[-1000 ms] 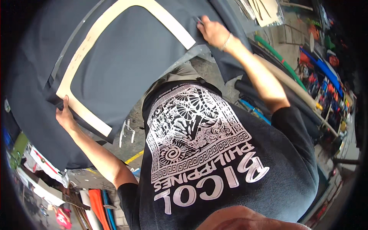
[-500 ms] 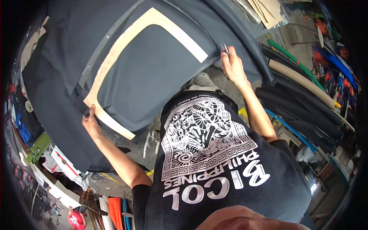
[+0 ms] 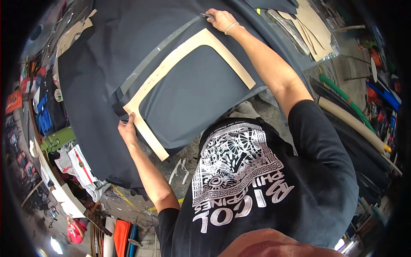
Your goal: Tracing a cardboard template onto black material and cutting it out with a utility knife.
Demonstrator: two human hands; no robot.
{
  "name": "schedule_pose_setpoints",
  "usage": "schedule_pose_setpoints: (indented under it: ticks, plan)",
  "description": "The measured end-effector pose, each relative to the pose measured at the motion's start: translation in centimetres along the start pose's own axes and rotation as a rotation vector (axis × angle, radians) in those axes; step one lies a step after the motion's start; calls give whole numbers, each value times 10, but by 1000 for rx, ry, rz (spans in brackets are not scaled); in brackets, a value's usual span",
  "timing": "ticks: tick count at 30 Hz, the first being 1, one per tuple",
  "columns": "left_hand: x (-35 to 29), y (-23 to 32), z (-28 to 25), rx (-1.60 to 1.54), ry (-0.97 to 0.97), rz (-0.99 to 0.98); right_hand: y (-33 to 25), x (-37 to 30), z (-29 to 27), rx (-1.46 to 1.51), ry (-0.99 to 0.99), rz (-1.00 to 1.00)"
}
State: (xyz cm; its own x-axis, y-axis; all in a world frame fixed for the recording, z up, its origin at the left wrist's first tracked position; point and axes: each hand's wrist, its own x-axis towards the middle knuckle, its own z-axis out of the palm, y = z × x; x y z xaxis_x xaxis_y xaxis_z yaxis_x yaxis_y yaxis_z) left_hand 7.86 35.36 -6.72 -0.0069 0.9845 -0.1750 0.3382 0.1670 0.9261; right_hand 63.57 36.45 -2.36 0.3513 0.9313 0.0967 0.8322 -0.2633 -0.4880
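Note:
A pale U-shaped cardboard template (image 3: 168, 63) lies flat on a large sheet of dark grey-black material (image 3: 188, 88). My left hand (image 3: 127, 128) pinches the template's left edge near its outer corner, its thumb side on the cardboard. Beyond the template's far right corner is my right hand (image 3: 223, 20), closed round a slim dark pen-like tool (image 3: 207, 16); its exact kind is hard to make out. The tool's tip points left, close to the upper end of a lighter grey strip (image 3: 159, 48) that curves along the template's far side.
More cardboard pieces (image 3: 309, 32) lie at the back right. Long rolls and tubes, one tan (image 3: 351, 123) and one green (image 3: 340, 92), stand along the right. A green roll (image 3: 58, 139) is at the left. Another person in red (image 3: 76, 231) shows far off at the lower left.
My right hand has moved with the tool from beside the template's right end to beyond its far corner. My left hand stays at the template's left edge. The view has shifted.

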Motion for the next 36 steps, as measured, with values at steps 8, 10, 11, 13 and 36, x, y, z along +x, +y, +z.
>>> schedule_pose_setpoints:
  ticks: [8,10,11,13,36]
  plan:
    - [11,7,0,-21,-44,8,-4,-14,-34,-232,-132,83]
    - [3,16,4,-100,-30,27,13,-30,-37,-168,-121,92]
    - [3,12,-4,-164,-48,-31,21,-37,-39,-101,-114,76]
    - [-3,18,-11,-152,25,-75,36,-67,-36,36,-15,148]
    - [-6,153,205,549,-212,501,23,-160,-41,659,-88,751]
